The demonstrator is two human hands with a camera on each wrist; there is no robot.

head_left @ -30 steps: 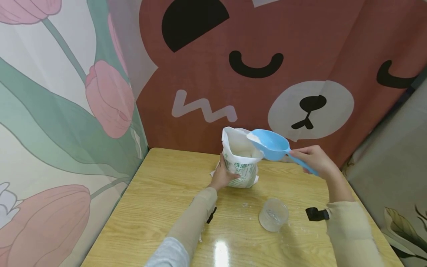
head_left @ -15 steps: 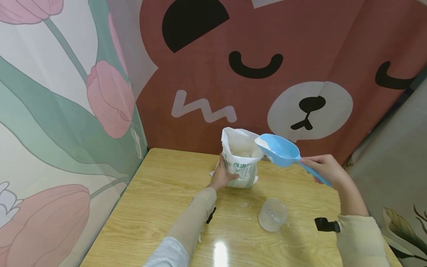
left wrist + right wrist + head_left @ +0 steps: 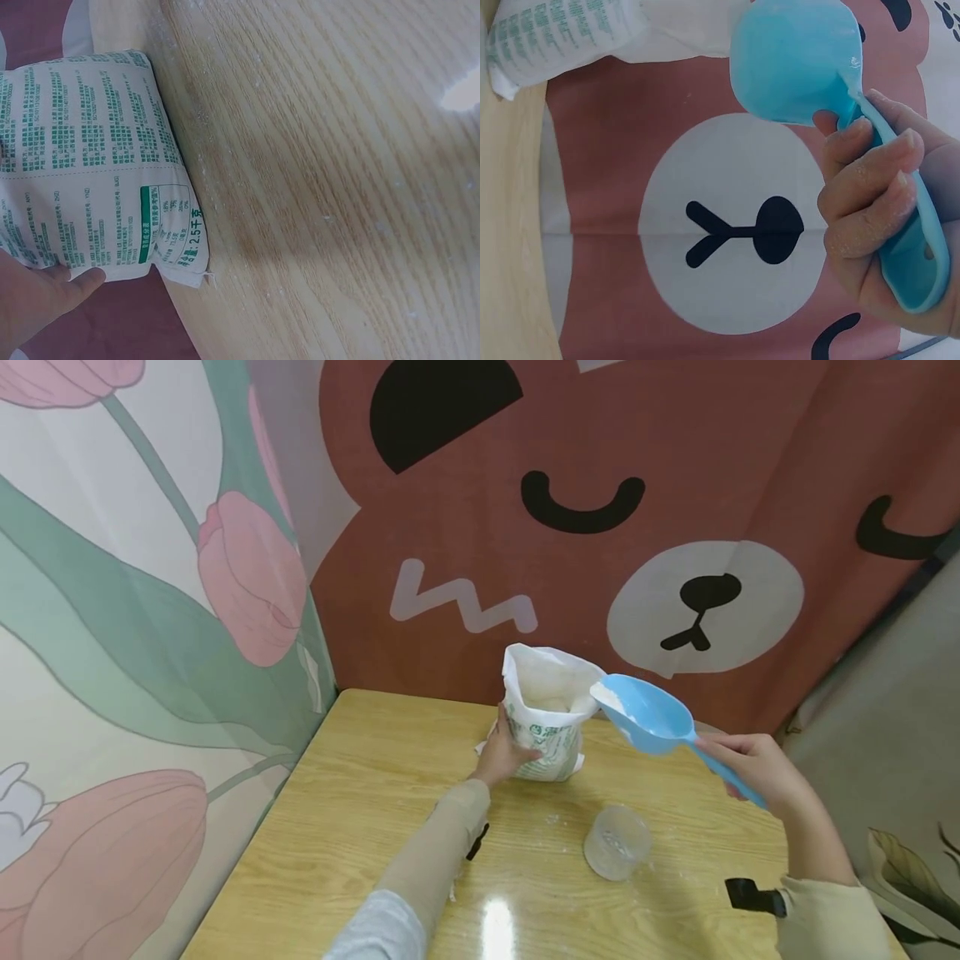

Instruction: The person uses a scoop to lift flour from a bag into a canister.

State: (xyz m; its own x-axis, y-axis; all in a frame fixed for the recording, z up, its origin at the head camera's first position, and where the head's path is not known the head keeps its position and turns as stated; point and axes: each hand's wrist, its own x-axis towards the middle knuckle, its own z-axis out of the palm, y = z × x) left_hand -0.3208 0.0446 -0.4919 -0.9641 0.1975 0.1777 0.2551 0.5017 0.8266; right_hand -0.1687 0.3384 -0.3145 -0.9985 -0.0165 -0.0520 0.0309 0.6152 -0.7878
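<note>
A white bag with green print (image 3: 553, 750), its top wide and a pale powder inside, stands upright at the back of the table. My left hand (image 3: 504, 758) grips its left side, thumb across the front; in the left wrist view that thumb and fingers lie against the printed side (image 3: 82, 142). My right hand (image 3: 761, 768) holds a blue scoop (image 3: 654, 720) by its handle, fingers curled round it in the right wrist view. White powder lies at the scoop's front lip, which overlaps the bag's right rim in the head view.
A clear, round plastic cup (image 3: 617, 843) stands on the wooden table (image 3: 360, 827) in front of the bag. Specks of white powder are scattered around it. A bear-print curtain (image 3: 450, 652) hangs right behind the table's back edge, with a tulip-print one at the left.
My right hand has drawn the scoop to the right and down, from over the bag's mouth to its right rim. The left hand and the bag stay in place.
</note>
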